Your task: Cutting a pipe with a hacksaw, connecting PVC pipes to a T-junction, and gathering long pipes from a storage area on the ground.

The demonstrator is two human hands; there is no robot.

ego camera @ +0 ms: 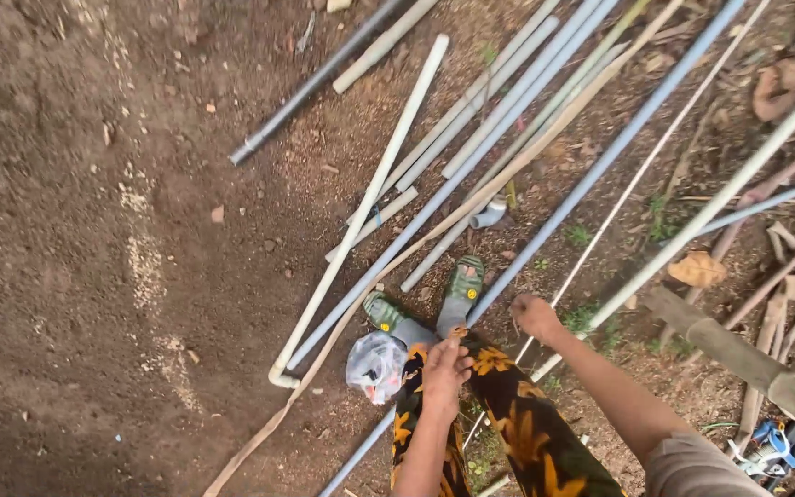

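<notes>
Bare brown soil (75, 230) fills the left side, dotted with small stones and pale sandy streaks. A dark grey plastic pipe (315, 83) lies at a slant near the top. Beside it a long white plastic pipe (365, 198) runs from the upper middle down to an elbow end on the ground, and a flat tan strap (324, 354) curves along beneath it toward the bottom edge. A bundle of pale grey plastic pipes (489, 101) lies fanned out across the middle, with a short grey pipe elbow fitting (488, 215) among their lower ends.

Low in the middle, a crumpled clear plastic bag with red and white contents (376, 365) hangs just beside the left hand (445, 370); the fingers are curled in, but I cannot tell whether they grip the bag. The hand lies over the dark trousers with orange flowers (517, 423), above feet in green sandals (464, 281).

A long blue-grey plastic pipe (600, 166) crosses from the upper right down past the legs. The right hand (535, 316) is closed in a fist just beside this pipe and a thin white rod (655, 152); which one it clasps I cannot tell. Farther right lie brown dry sticks and leaves (775, 258) and a rough wooden post (738, 354)
</notes>
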